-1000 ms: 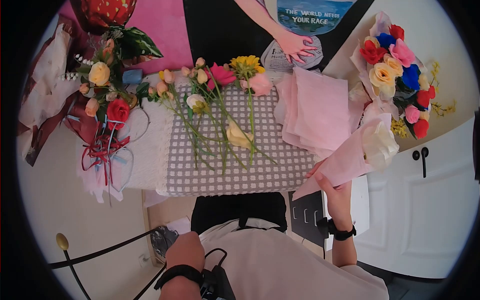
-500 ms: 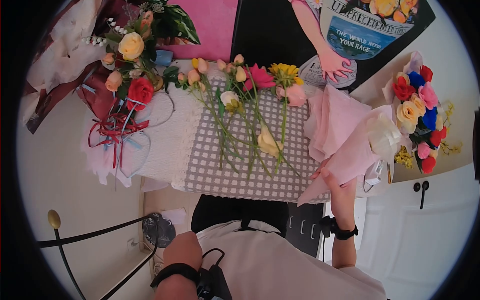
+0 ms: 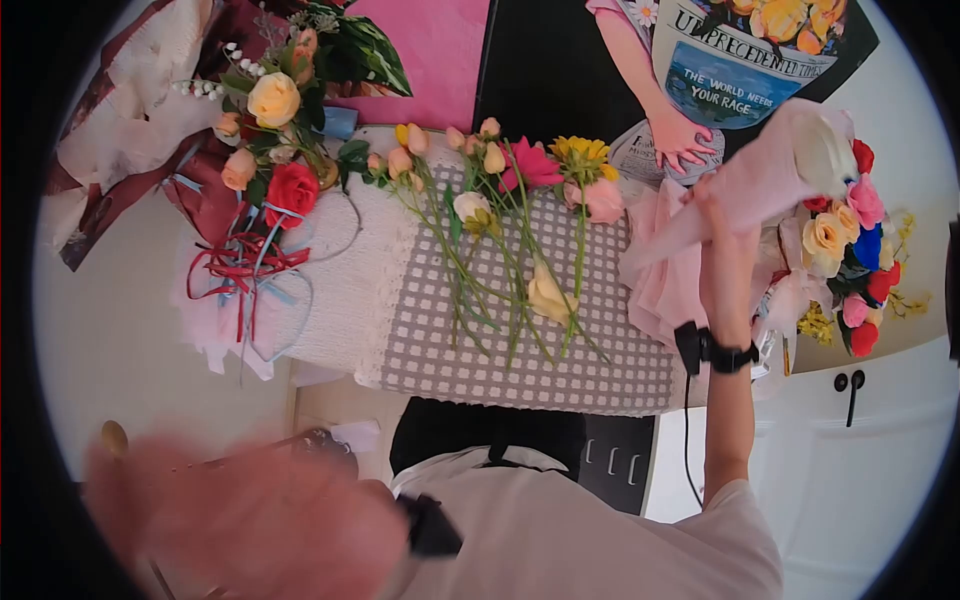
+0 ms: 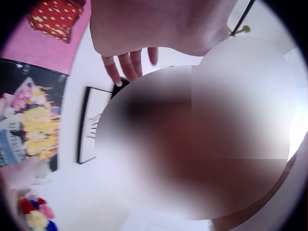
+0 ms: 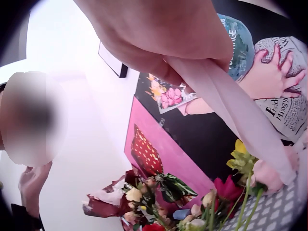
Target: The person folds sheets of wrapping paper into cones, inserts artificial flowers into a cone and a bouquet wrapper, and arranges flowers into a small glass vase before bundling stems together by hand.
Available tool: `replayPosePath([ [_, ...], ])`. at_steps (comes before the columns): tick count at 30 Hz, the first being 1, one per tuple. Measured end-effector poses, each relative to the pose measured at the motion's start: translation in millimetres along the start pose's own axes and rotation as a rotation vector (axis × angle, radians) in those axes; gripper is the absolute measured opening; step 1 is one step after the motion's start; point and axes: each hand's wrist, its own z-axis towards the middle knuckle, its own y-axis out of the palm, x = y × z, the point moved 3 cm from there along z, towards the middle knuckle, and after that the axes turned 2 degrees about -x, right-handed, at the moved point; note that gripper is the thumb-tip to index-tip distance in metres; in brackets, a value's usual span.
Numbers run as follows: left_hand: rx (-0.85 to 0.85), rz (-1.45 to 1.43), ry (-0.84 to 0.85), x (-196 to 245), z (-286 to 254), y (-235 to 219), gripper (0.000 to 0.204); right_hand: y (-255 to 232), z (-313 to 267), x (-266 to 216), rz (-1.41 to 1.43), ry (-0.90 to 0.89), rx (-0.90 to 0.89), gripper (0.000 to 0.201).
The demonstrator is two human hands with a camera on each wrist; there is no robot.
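My right hand (image 3: pixel 725 225) grips a cone of pale pink wrapping paper (image 3: pixel 765 165) around its narrow part, above the table's right side. A large white flower (image 3: pixel 825 155) shows at the cone's wide end. In the right wrist view, the pink paper (image 5: pixel 236 110) slants down from under the curled fingers. My left hand (image 3: pixel 260 510) is raised close to the head camera and blurred. The left wrist view shows that hand (image 4: pixel 154 29) with its fingers (image 4: pixel 126 65) loosely extended, holding nothing, beside the person's blurred-out head.
Several loose flower stems lie on a grey-and-white checked cloth (image 3: pixel 620 375). Folded pink paper (image 3: pixel 665 310) is at the table's right. Beyond it stands a colourful bouquet (image 3: pixel 825 240). Red ribbons (image 3: pixel 245 262) and a dark-wrapped bouquet (image 3: pixel 185 205) occupy the left. Painted pictures line the back.
My right hand has lifted the paper cone with the white flower up and away from the table's front edge. The left hand has risen from beside the body toward the head.
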Motion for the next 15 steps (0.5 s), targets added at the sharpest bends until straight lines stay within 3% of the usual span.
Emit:
replayPosePath([
  [1,-0.024,0.120,-0.065,-95.3,89.3,15.9,0.022,1.9,13.4,12.1,0.013,-0.001,0.001,0.029],
  [2,-0.046,0.240,-0.129,-189.3,153.3,66.8,0.025,3.0,26.3,27.0,0.047,0.018,0.031,0.028],
  [3,-0.066,0.361,-0.191,-201.5,124.7,55.4,0.029,6.0,36.2,36.4,0.080,0.037,0.058,0.028],
  [4,-0.228,0.452,-0.339,-225.8,125.5,65.7,0.031,14.8,39.9,39.9,0.117,0.068,0.053,0.027],
  [6,-0.481,0.803,-0.336,-282.5,105.2,78.5,0.026,18.8,49.2,68.6,0.037,0.073,0.020,0.027],
  [7,-0.481,0.812,-0.335,-307.7,92.0,80.1,0.026,21.2,52.5,78.3,-0.051,0.076,-0.009,0.027],
  [8,-0.551,0.992,-0.203,-328.6,76.4,83.6,0.026,30.2,49.9,79.2,-0.043,0.090,0.018,0.033],
  [9,-0.619,1.166,-0.067,-339.5,66.3,86.1,0.027,35.2,47.1,78.8,-0.038,0.091,0.018,0.033],
  [15,-0.711,1.314,-0.172,-360.6,57.5,69.9,0.022,25.6,50.3,71.9,-0.049,0.124,-0.087,0.026],
])
